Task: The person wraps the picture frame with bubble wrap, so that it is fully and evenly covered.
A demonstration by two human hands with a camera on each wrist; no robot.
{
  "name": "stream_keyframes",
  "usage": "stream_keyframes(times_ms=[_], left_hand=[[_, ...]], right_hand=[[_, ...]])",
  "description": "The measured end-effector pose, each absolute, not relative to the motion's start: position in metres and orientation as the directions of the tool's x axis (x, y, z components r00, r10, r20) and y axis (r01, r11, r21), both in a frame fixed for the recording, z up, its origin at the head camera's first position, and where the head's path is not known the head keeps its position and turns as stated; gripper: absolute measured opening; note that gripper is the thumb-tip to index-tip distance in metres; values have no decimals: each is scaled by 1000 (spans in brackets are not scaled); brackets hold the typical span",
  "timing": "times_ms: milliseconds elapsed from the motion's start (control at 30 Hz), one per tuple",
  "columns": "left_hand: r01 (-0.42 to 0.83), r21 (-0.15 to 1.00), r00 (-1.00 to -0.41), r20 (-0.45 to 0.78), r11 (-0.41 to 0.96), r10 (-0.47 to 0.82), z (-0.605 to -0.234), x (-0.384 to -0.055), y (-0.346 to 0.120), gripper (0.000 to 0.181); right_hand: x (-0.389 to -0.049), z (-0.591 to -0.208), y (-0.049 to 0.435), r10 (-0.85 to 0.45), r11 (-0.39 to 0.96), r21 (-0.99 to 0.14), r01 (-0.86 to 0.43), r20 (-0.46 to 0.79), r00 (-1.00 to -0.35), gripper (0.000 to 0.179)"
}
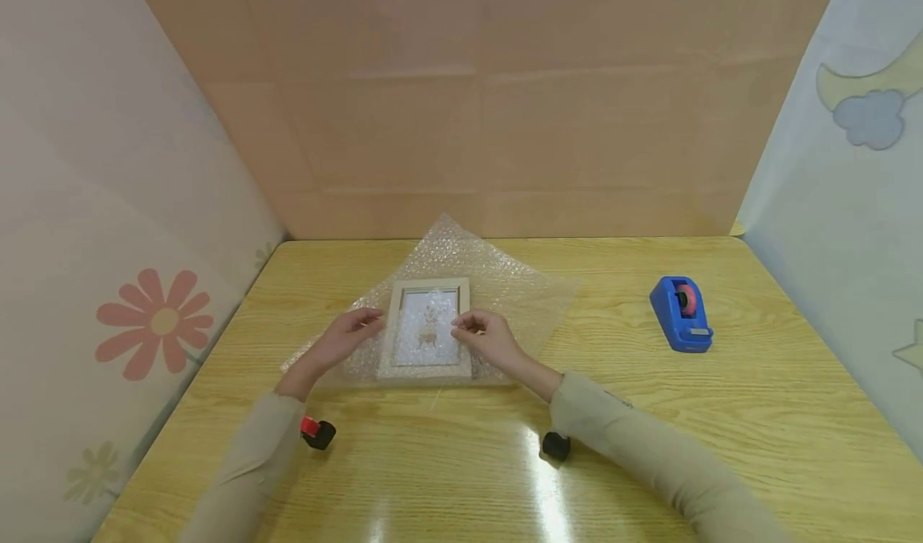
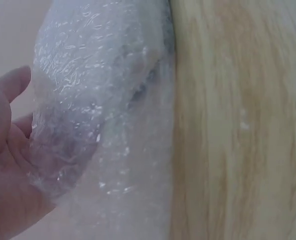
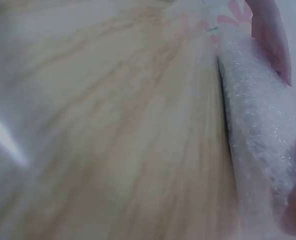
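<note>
Holding the left hand (image 1: 344,336) loosely open just beside the left edge of a pale picture frame (image 1: 425,331), thumb apart from the fingers, partly seen through clear bubble wrap (image 1: 522,287) in the left wrist view. Bending the fingers of the right hand (image 1: 492,341) toward the thumb over the frame's right side; cannot tell whether pinching the wrap. Seeing the frame around mid-table (image 1: 433,463), amid the spread wrap, one corner pointing toward the brown backdrop (image 1: 505,126). Also seeing, farther right, a blue tape dispenser (image 1: 676,323) with a pink roll (image 1: 689,298), well apart from the wrap.
</note>
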State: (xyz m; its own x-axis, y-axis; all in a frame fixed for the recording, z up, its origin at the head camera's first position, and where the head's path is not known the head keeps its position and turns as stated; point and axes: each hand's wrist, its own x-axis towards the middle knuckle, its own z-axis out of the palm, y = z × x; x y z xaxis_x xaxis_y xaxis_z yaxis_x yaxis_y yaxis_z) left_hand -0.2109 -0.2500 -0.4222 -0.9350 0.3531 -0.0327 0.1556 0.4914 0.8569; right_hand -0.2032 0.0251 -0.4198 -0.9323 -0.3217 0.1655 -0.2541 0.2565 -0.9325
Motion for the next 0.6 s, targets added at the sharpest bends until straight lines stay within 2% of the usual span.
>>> stream_keyframes(times_ms=[200,600], left_hand=[[188,833,-942,3,520,336,-431,-214,-246,47],[112,817,-959,-60,565,277,-449,-221,-242,41]], right_hand=[[-217,-444,24,-257,272,-947,-173,101,-961,16],[-219,-450,23,-203,352,-933,-78,6,-979,20]])
